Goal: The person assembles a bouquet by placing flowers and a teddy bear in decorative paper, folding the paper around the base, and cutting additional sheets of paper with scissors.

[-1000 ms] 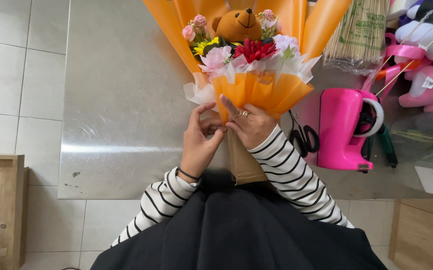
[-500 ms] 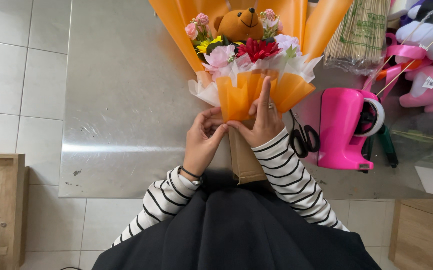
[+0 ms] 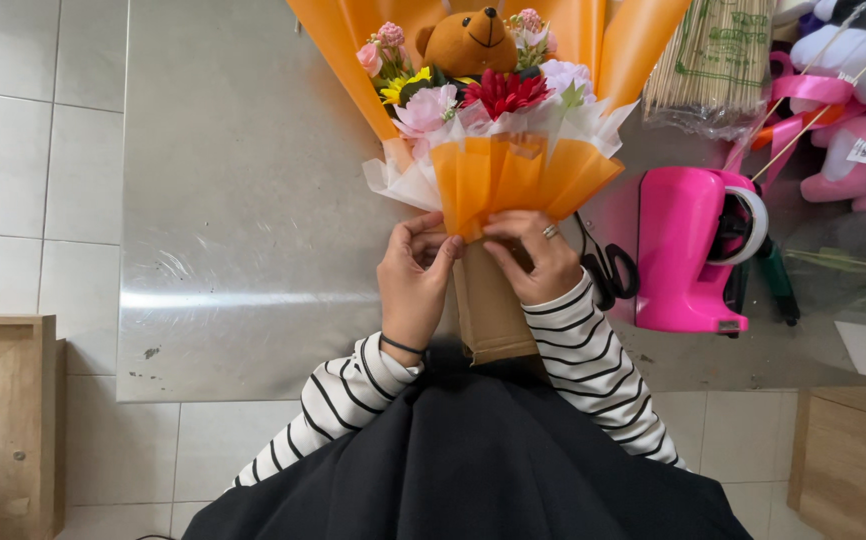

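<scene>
Both hands [image 3: 473,270] pinching bouquet [image 3: 498,150] at neck; long axis vertical, blooms pointing away

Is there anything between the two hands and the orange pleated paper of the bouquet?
Nothing visible. The left hand and the right hand both already touch the orange pleated paper at its gathered lower end, just above the brown handle. The pink tape dispenser stands apart on the right.
</scene>
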